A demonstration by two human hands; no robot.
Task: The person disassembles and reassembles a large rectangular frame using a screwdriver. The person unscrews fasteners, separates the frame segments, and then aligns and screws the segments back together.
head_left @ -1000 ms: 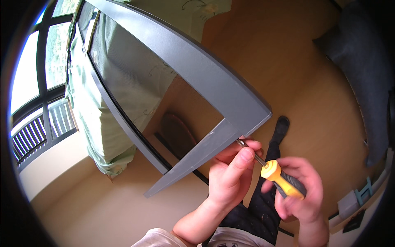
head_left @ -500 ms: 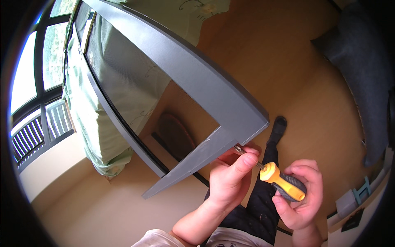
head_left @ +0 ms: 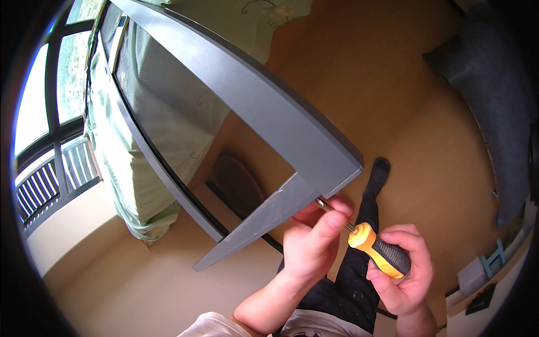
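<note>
A grey metal frame (head_left: 264, 106) with a dark mesh panel (head_left: 174, 106) stretches from the upper left down to its corner near my hands. Below that corner is a screwdriver (head_left: 366, 238) with a yellow and black handle, its shaft slanting up to the frame's lower edge. My right hand (head_left: 412, 275) has its fingers curled round the handle. Thumb and fingers of my left hand (head_left: 309, 244) close on the shaft close to the frame. Whatever the tip meets is hidden there by the frame and fingers.
Light green cloth (head_left: 135, 174) hangs behind the frame at left, beside windows (head_left: 73, 73). A dark round-edged object (head_left: 238, 182) shows through the frame. Brown floor (head_left: 365, 84) lies beyond, with my foot (head_left: 382, 168) on it. Dark grey fabric (head_left: 488, 95) is at right.
The screwdriver handle has turned about its shaft and shifted slightly left, my right hand moving with it. In view, the frame and left hand sit a little further left.
</note>
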